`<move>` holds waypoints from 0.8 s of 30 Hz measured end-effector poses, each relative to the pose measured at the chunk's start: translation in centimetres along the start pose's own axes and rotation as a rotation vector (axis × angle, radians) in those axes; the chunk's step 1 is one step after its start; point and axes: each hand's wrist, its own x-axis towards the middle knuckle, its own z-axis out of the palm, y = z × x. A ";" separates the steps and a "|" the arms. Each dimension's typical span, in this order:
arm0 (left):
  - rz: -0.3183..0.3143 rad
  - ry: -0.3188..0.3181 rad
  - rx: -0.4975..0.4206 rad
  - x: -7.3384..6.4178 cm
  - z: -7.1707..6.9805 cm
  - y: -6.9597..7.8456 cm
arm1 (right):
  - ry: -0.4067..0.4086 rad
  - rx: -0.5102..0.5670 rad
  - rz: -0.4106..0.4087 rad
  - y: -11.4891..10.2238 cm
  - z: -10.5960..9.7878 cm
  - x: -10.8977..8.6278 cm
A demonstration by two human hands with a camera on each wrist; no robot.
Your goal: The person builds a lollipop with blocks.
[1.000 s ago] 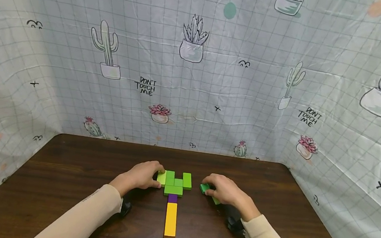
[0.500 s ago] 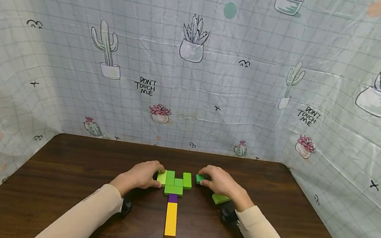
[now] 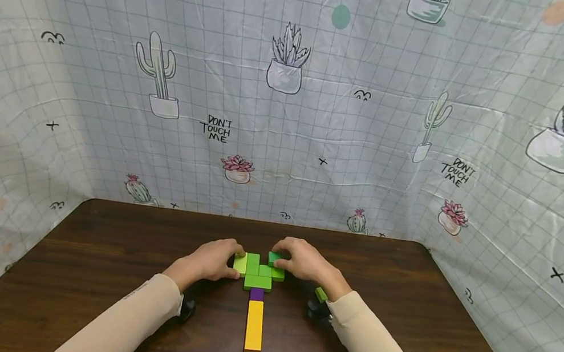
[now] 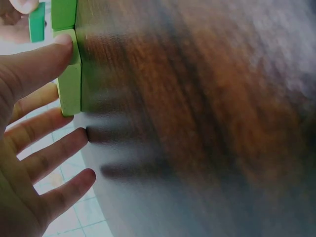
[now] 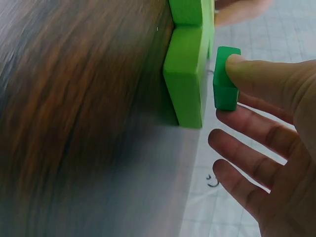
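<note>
My left hand pinches a yellow-green block between thumb and forefinger, at the left end of a flat layout of green blocks. In the left wrist view, that block stands against the table, other fingers spread. My right hand grips a small emerald-green block; the right wrist view shows this block held by thumb and fingers, raised off the table. It hangs over the upright green block at the layout's right, partly hiding it. Other green blocks lie between.
Below the green blocks, a purple block and a long yellow-orange block form a line towards me. A loose green block lies by my right wrist, partly hidden. A patterned cloth hangs behind the dark wooden table.
My right hand has carried the emerald-green block leftward from beside the loose green block to over the layout's right side. My left hand has stayed on the yellow-green block.
</note>
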 end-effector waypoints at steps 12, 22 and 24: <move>-0.009 -0.011 -0.009 0.2 0.0 -0.2 | -0.020 0.004 -0.008 -0.5 1.1 1.6; 0.003 -0.009 -0.007 0.2 0.0 -0.2 | -0.052 0.019 0.006 -0.4 1.3 2.0; 0.004 -0.010 -0.005 0.2 0.0 -0.2 | -0.060 0.021 0.004 -0.4 1.4 2.0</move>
